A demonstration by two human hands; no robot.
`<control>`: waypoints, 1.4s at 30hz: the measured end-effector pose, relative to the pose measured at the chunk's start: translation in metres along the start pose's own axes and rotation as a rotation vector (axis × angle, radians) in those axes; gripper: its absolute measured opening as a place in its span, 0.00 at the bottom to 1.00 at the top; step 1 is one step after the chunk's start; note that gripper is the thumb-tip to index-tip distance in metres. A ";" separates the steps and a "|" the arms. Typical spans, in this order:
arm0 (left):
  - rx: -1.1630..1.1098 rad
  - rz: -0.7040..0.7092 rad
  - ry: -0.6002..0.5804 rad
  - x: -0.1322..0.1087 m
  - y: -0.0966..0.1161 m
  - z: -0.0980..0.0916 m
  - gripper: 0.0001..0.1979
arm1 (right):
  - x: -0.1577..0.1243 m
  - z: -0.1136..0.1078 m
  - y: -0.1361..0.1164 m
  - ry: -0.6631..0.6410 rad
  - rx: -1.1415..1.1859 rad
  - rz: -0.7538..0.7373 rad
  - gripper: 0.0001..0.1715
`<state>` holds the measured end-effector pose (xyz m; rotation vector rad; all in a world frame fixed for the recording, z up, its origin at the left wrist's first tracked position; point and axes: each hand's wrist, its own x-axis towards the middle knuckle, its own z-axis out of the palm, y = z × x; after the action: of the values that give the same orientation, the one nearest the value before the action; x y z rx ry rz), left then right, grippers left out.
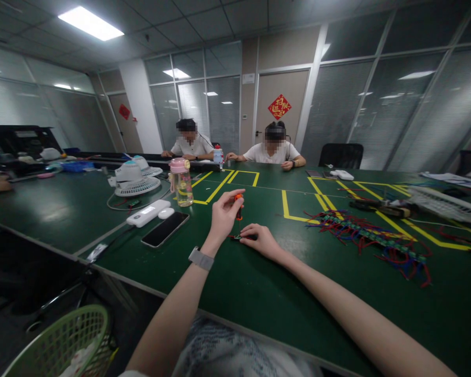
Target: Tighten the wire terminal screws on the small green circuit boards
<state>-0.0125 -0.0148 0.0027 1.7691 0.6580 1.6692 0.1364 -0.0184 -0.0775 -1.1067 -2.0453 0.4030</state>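
My left hand (225, 213) is closed around the orange and black handle of a screwdriver (239, 200). The screwdriver stands upright, its thin shaft pointing down at a small circuit board (236, 237) on the green table. Whether the tip touches the board is too small to tell. My right hand (260, 240) rests on the table just right of the shaft, its thumb and fingertips pinching the little board's edge. A short red wire shows beside the board. A grey watch band (201, 258) is on my left wrist.
A long row of wired circuit boards (371, 235) lies to the right. To the left are a phone (165, 229), a white power bank (148, 213), a pink-lided bottle (181, 183) and white fans (135, 179). Two people sit across the table (278, 303). A green basket (96, 319) stands below left.
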 end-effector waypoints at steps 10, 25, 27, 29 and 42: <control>-0.115 -0.036 -0.097 -0.001 0.002 0.002 0.17 | 0.000 0.001 0.002 -0.005 -0.003 -0.002 0.06; 0.049 0.010 0.022 -0.001 0.002 0.001 0.13 | 0.000 0.000 0.001 -0.009 -0.009 0.000 0.07; 0.164 0.065 0.072 -0.002 0.003 0.000 0.11 | 0.000 0.000 0.001 -0.010 -0.004 -0.003 0.07; 0.137 0.061 0.048 -0.002 0.002 0.001 0.13 | 0.000 0.000 0.001 -0.010 -0.005 0.001 0.07; 0.052 0.037 0.009 -0.004 0.003 0.005 0.14 | 0.000 0.000 -0.001 -0.008 -0.009 0.001 0.07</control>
<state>-0.0083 -0.0201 0.0023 1.8213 0.6823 1.6998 0.1361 -0.0192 -0.0770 -1.1128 -2.0560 0.3994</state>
